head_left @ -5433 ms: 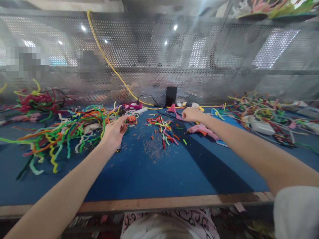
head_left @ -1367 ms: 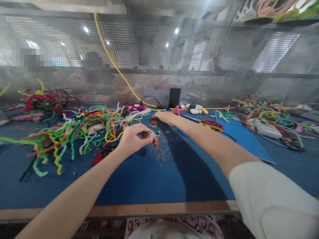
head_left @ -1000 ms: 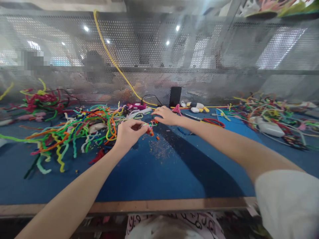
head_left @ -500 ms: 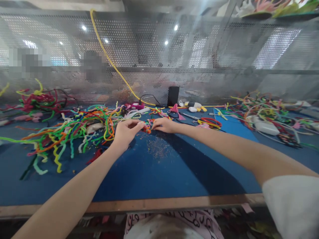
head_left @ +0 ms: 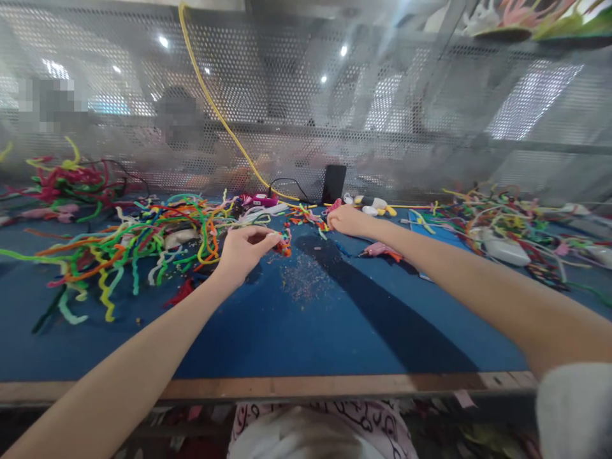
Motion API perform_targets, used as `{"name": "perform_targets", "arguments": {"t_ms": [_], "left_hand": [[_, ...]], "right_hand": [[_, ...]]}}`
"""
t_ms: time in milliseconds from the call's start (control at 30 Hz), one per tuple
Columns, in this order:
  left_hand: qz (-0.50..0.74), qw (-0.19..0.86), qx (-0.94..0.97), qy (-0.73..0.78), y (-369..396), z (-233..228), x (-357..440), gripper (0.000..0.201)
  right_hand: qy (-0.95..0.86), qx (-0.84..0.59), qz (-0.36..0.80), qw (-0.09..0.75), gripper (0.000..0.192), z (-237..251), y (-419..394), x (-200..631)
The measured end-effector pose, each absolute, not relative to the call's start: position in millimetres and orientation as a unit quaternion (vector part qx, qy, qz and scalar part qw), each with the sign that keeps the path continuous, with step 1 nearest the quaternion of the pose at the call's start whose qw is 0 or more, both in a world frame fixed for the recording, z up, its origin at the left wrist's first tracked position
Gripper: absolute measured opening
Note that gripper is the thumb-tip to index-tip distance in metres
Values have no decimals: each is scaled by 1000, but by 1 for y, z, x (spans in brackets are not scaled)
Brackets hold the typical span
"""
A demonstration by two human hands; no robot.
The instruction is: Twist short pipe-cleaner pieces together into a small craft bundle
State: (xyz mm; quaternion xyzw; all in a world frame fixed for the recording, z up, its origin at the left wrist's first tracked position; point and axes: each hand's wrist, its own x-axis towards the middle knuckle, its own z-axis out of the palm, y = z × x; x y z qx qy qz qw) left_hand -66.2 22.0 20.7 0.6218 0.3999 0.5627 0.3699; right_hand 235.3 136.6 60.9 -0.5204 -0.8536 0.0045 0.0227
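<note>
My left hand (head_left: 243, 255) is closed in a pinch on a small bundle of colourful fuzzy pipe cleaner pieces (head_left: 285, 245), held just above the blue table mat (head_left: 296, 344). My right hand (head_left: 350, 220) is farther back, its fingers curled together low over the mat. Whatever lies between those fingertips is hidden. Right beside them are a pink object (head_left: 333, 206), partly covered by the hand, and a scatter of short cut pipe cleaner pieces (head_left: 306, 217). Below the left fingertips, fine coloured clippings (head_left: 303, 280) are strewn over the mat.
Long pipe cleaners (head_left: 143, 236) pile up on the left; another tangle (head_left: 502, 223) lies at right. A black phone (head_left: 333, 183) leans against the perforated metal screen (head_left: 287, 115). A pink-tipped tool (head_left: 377, 249) lies beside my right forearm. A yellow cord (head_left: 220, 124) hangs down.
My right hand has moved away from the bundle, back and to the right, to the pink object. My left hand keeps its pinch in nearly the same spot. The scissors are now hidden by the right forearm.
</note>
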Motion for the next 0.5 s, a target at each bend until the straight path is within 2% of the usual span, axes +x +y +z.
{"name": "perform_targets", "arguments": {"t_ms": [200,500], "left_hand": [[526,382,637,415,16,22,-61,18],[500,389,614,470,18,21,-59,22]], "right_hand": [[-804,-594,1,28,34,63,133,278],[-672,-738,-1,61,38,70,233,304]]}}
